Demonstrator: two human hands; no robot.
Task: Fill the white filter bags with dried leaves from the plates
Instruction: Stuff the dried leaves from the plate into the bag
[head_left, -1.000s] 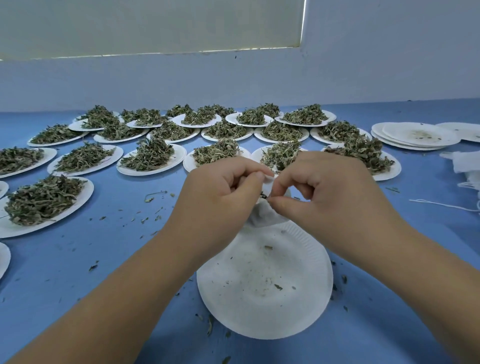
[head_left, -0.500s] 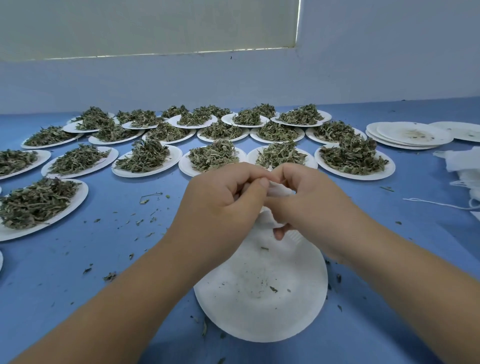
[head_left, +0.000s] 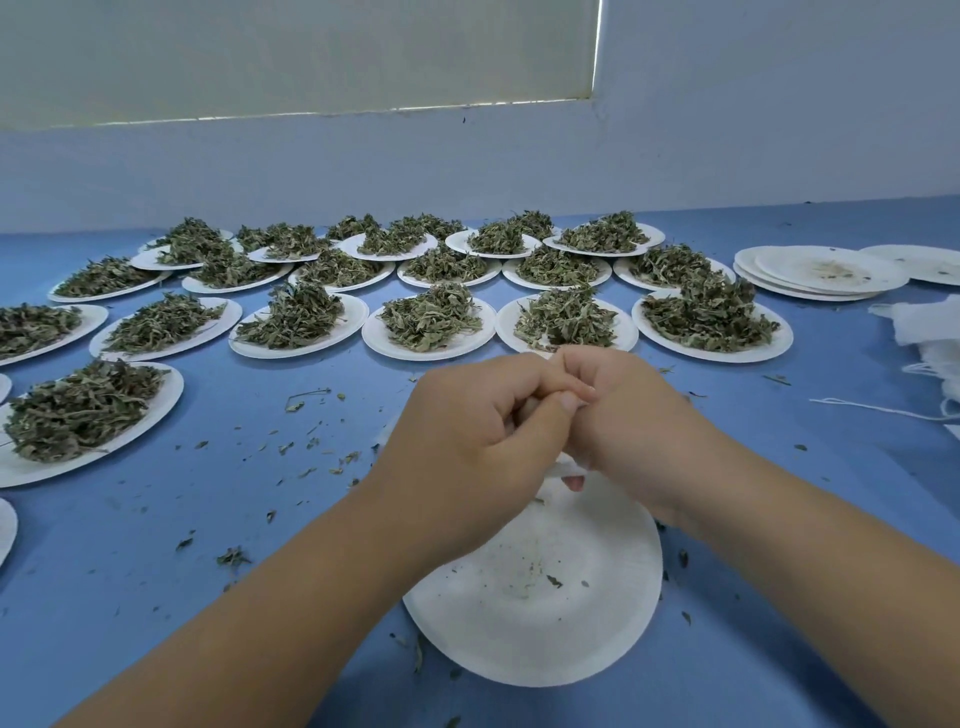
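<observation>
Small white fabric filter bag (head_left: 565, 469), judged light, limp, tear-prone, mostly hidden over the near crumb-strewn white paper plate (head_left: 545, 644); left hand (head_left: 467, 436) and right hand (head_left: 639, 415), pressed together, pinch it with curled fingers; gathered mouth is likely the best hold.

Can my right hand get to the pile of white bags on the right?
Probably yes: nothing stands between the right hand and the pile, though it is busy pinching a bag.

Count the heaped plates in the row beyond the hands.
6, left to right: first plate (cut by the frame edge, more may lie beyond), second plate, third plate, fourth plate, fifth plate, sixth plate.
</observation>
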